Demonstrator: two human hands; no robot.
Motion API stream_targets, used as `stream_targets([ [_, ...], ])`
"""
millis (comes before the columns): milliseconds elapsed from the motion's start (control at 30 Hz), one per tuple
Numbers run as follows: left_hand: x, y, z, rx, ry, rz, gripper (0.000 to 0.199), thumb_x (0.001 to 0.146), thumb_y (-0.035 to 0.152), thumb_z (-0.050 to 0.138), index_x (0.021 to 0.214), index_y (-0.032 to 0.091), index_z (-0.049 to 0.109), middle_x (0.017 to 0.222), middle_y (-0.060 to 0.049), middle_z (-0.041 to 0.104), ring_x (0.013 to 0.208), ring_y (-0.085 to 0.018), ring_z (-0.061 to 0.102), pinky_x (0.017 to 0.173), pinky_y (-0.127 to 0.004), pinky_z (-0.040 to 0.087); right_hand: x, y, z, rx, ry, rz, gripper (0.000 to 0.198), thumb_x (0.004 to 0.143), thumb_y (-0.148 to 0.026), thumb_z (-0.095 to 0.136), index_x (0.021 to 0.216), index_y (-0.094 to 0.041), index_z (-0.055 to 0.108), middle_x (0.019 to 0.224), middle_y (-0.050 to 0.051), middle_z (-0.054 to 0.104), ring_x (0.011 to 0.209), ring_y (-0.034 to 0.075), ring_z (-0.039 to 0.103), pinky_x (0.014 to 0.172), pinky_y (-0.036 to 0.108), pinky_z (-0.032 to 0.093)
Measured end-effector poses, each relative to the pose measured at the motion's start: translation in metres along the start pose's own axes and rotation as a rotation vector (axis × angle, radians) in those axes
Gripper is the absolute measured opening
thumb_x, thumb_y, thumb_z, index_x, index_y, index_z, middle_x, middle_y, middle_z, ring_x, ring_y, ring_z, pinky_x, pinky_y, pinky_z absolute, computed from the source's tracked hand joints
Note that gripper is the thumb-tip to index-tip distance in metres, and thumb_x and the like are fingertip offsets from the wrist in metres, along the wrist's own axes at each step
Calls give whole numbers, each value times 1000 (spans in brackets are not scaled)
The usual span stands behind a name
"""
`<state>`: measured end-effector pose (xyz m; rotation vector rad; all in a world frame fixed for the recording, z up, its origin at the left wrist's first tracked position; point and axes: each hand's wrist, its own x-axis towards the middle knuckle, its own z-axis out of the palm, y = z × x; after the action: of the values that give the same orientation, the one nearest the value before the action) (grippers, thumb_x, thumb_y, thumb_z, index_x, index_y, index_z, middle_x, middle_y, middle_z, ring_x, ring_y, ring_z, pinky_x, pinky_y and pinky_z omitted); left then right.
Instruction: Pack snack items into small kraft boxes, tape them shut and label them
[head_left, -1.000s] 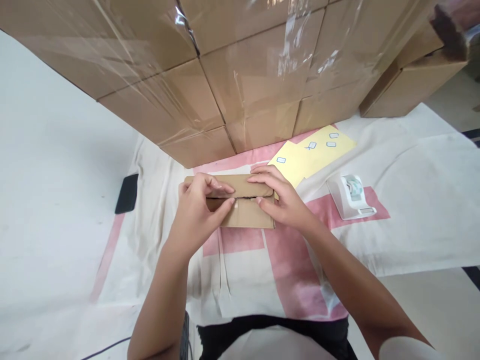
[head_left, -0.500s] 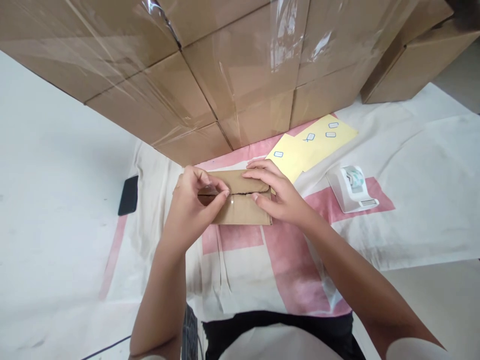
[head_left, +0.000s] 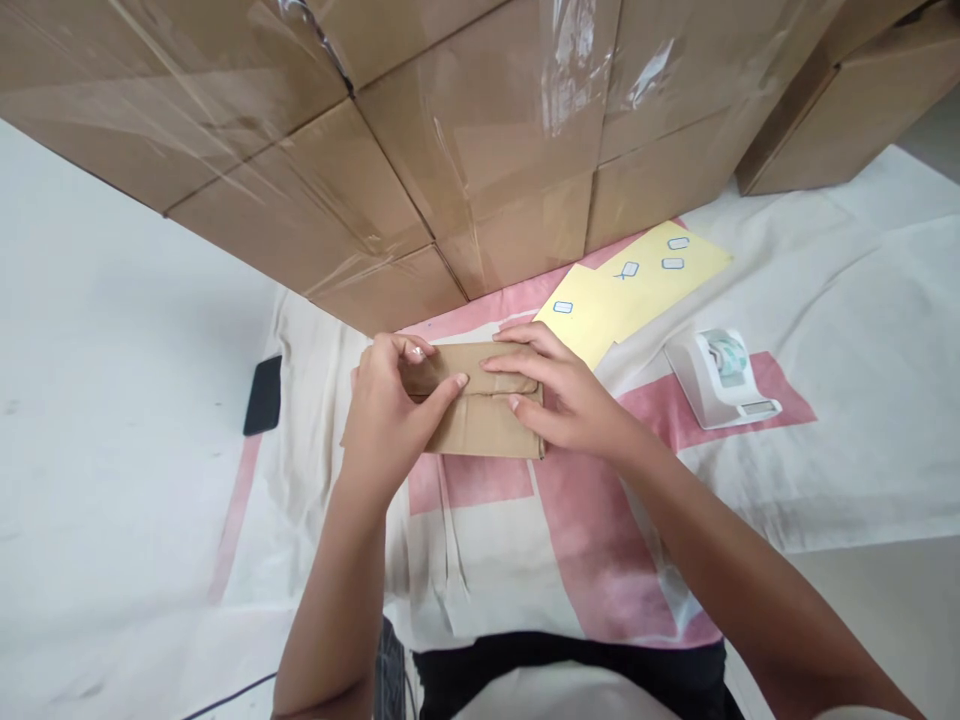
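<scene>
A small brown cardboard box [head_left: 484, 425] lies on the cloth in front of me, with a seam running across its top. My left hand [head_left: 401, 395] grips its left end, the thumb pressing on the top by the seam and the fingers curled at the far left side. At the right end, my right hand [head_left: 551, 390] holds the box with fingers laid over the far flap and the thumb on the near side of the seam. A small shiny spot, perhaps clear tape, shows by my left fingertips. The box's left end is partly hidden by my left hand.
Large taped cardboard boxes [head_left: 517, 140] form a wall behind the work. Yellow sheets [head_left: 645, 285] with small labels lie beyond my right hand, and a white tape dispenser [head_left: 716, 375] stands to the right. A black phone [head_left: 263, 395] rests at the left.
My left thumb and fingers were pinched together at the seam; now they are apart, the thumb pressing on the top. The gap at the seam looks narrower. My right hand stays nearly in place.
</scene>
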<state>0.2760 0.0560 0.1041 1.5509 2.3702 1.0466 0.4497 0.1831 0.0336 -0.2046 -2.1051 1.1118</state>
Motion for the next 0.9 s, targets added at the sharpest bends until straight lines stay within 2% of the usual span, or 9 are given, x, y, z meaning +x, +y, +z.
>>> stream_targets([
  [100, -2, 5, -13, -185, 13, -23, 32, 82, 33, 77, 93, 26, 48, 104, -1, 67, 102, -22, 62, 93, -40, 44, 0, -1, 1, 1, 5, 3, 38, 86, -17, 58, 122, -26, 64, 135, 11, 52, 129, 30, 53, 109, 53, 45],
  [200, -4, 10, -32, -408, -141, -70, 17, 91, 33, 68, 86, 25, 55, 95, -1, 69, 94, -19, 64, 85, -35, 47, 0, -1, 1, 9, 14, -1, 37, 87, -19, 58, 122, -26, 64, 133, 11, 53, 129, 30, 53, 109, 54, 46],
  [333, 2, 12, -43, -373, -374, -68, 17, 89, 32, 74, 83, 24, 61, 87, -1, 70, 85, -18, 65, 77, -32, 50, 0, 0, 1, 13, 11, -2, 37, 87, -19, 59, 122, -24, 65, 134, 11, 52, 130, 30, 52, 110, 53, 45],
  [400, 8, 13, -42, -318, -442, -67, 16, 87, 32, 75, 81, 24, 62, 83, 0, 71, 80, -17, 65, 71, -30, 51, 0, 0, 1, 16, 8, 5, 37, 86, -19, 59, 122, -24, 65, 134, 11, 52, 129, 30, 52, 110, 54, 45],
  [500, 16, 13, -38, -217, -476, -61, 14, 86, 31, 75, 79, 24, 64, 82, 0, 71, 76, -17, 65, 65, -28, 51, 0, 0, 0, 23, 8, 9, 37, 87, -20, 59, 123, -25, 64, 134, 11, 52, 129, 30, 52, 110, 54, 45],
  [633, 21, 13, -36, -176, -532, -37, 9, 86, 28, 73, 83, 25, 66, 86, 0, 73, 79, -17, 67, 69, -29, 54, 0, 0, 0, 21, 17, 11, 36, 87, -21, 59, 123, -27, 64, 135, 11, 53, 129, 30, 53, 109, 55, 45],
  [900, 16, 10, -31, -235, -506, -51, 11, 88, 26, 72, 91, 25, 61, 92, -1, 72, 82, -16, 65, 76, -32, 53, -1, 2, 2, 29, 27, 4, 36, 87, -21, 60, 122, -27, 65, 135, 11, 53, 128, 30, 53, 107, 54, 46],
])
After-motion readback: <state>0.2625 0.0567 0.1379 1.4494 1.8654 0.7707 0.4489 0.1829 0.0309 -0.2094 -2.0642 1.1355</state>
